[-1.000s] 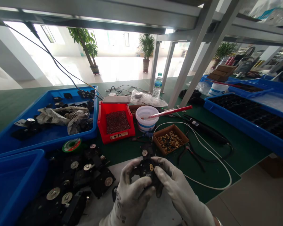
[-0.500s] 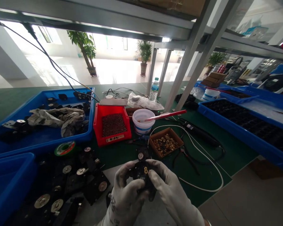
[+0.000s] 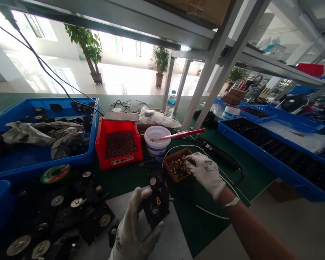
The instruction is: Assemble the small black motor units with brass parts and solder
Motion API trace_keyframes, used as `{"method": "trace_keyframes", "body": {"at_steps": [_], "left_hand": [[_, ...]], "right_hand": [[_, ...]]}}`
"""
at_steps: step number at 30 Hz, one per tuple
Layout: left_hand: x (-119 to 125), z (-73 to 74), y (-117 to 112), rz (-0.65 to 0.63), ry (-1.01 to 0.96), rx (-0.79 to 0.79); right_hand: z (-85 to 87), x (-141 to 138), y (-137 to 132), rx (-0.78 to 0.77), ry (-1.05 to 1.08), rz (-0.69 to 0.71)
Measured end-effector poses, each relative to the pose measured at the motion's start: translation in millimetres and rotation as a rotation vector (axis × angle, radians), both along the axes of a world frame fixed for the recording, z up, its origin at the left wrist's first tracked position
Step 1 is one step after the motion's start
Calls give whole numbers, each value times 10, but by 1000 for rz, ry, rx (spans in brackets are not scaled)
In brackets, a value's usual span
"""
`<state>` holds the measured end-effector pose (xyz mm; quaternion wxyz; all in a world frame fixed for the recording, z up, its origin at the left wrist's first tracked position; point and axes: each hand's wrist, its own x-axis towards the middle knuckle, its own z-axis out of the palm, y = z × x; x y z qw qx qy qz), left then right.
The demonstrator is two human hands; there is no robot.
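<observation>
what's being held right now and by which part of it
The left hand holds a black plastic assembly by its side edge. The right hand is at a box of brass rings; whether it holds one cannot be told.

Red bin (image 3: pixel 98 146) of dark granules (image 3: pixel 121 144), white tub (image 3: pixel 154 148) with red-handled brush (image 3: pixel 182 134) — blue tray (image 3: pixel 93 130), water bottle (image 3: pixel 170 104)

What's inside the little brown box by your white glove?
The brown cardboard box is full of small brass-coloured rings mixed with some darker bits. The white glove on the right hand hangs over one side, so whatever lies under it cannot be seen.
</observation>
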<state>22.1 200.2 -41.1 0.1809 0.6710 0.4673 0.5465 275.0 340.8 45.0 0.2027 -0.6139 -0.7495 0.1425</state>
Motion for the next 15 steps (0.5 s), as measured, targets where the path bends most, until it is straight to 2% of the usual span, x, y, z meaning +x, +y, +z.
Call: {"method": "trace_keyframes", "body": {"at_steps": [2,5,10,15], "left_hand": [[5,-3,1,2,9,17],[14,-21,-8,28,20,18],[21,-32,-22,18,22,8],[16,6,-3,18,39,14]], "right_hand": [[-47,55,230,-34,-145,46],[-116,-1,380,-82,-322,131],[-129,-124,392,-118,-545,177],[-87,-214,408,-120,-637,165]]}}
